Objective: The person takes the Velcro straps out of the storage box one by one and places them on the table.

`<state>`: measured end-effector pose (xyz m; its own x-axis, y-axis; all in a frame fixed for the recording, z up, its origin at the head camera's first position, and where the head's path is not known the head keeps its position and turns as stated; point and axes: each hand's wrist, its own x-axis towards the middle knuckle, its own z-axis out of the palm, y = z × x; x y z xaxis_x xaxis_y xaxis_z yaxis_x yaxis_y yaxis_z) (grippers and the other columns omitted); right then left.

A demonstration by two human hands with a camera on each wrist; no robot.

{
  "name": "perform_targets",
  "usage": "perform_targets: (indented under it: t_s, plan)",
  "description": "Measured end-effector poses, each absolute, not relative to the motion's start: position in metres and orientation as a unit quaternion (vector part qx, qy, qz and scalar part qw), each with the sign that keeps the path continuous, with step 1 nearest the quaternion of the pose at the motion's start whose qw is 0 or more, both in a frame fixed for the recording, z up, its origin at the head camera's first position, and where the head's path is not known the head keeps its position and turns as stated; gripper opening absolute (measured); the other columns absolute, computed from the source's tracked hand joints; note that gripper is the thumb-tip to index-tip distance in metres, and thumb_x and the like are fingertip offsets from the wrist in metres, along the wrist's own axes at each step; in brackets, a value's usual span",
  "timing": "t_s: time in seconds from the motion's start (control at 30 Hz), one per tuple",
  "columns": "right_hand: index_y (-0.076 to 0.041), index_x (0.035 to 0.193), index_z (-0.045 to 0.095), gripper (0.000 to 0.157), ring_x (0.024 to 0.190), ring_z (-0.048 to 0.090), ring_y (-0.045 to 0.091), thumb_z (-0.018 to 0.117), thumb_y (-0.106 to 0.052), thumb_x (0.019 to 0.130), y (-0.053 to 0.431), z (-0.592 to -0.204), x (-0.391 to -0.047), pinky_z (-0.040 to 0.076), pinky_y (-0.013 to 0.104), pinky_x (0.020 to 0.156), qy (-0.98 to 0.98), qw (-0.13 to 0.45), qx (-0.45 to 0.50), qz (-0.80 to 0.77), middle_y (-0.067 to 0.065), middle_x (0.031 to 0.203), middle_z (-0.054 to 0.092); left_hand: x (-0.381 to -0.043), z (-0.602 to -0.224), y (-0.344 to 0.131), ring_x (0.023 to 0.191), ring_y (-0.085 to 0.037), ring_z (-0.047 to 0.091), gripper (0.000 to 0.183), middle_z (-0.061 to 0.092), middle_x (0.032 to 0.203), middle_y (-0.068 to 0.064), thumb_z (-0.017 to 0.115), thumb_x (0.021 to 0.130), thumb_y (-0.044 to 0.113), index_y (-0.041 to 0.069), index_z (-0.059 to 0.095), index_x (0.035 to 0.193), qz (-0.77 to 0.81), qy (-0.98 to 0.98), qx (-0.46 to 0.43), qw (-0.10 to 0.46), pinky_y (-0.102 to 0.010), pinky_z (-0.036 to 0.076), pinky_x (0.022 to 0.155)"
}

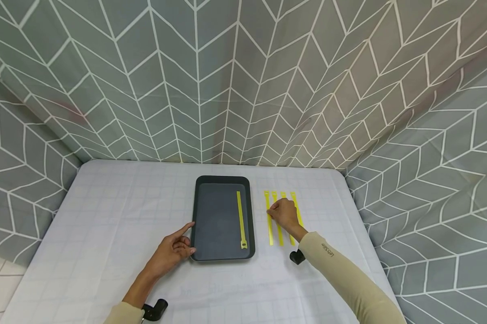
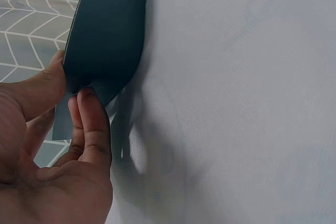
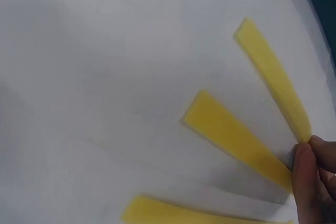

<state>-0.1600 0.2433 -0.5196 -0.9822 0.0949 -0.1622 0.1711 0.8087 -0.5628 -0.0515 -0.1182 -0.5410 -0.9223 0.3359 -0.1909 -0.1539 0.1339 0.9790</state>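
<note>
My left hand holds the dark grey tray at its near left corner. In the left wrist view the thumb is at the rim and curled fingers press the outer wall. Inside the tray, along its right side, lies one yellow strap with a slotted head at the near end. Right of the tray several similar straps lie side by side, heads at the far end. My right hand pinches the leftmost yellow strap between thumb and fingertips, and partly covers the neighbouring straps.
A white cloth covers the table. Patterned grey curtains stand behind it and at both sides. Black wrist cameras sit on both wrists.
</note>
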Motion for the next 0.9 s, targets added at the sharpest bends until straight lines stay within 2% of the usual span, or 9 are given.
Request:
perform_targets:
  t_s: [0.2, 0.53, 0.9]
  plan:
    - [-0.004, 0.077, 0.075, 0.012, 0.057, 0.062, 0.012, 0.078, -0.010, 0.086, 0.2432, -0.5194, -0.1604, 0.048, 0.024, 0.051, 0.954, 0.061, 0.057, -0.290, 0.004, 0.069, 0.071, -0.0525, -0.5404, -0.1184, 0.069, -0.005, 0.044, 0.078, 0.047, 0.097, -0.016, 0.071, 0.088, -0.004, 0.004, 0.033, 0.156, 0.653, 0.732, 0.065, 0.184, -0.018, 0.044, 0.061]
    - [-0.002, 0.086, 0.075, 0.006, 0.065, 0.067, 0.015, 0.079, -0.007, 0.085, 0.2418, -0.5189, -0.1594, 0.054, 0.028, 0.057, 0.955, 0.050, 0.049, -0.289, 0.010, 0.081, 0.075, -0.0522, -0.5397, -0.1188, 0.070, -0.006, 0.046, 0.078, 0.047, 0.098, -0.016, 0.071, 0.088, -0.004, 0.004, 0.033, 0.156, 0.652, 0.732, 0.065, 0.186, -0.018, 0.045, 0.063]
    - [-0.001, 0.086, 0.074, 0.009, 0.066, 0.066, 0.015, 0.080, -0.007, 0.083, 0.2429, -0.5163, -0.1589, 0.053, 0.029, 0.059, 0.955, 0.043, 0.033, -0.290, 0.011, 0.083, 0.074, -0.0505, -0.5409, -0.1195, 0.071, -0.006, 0.047, 0.078, 0.046, 0.098, -0.016, 0.071, 0.088, -0.003, 0.004, 0.033, 0.156, 0.655, 0.730, 0.066, 0.185, -0.018, 0.046, 0.063]
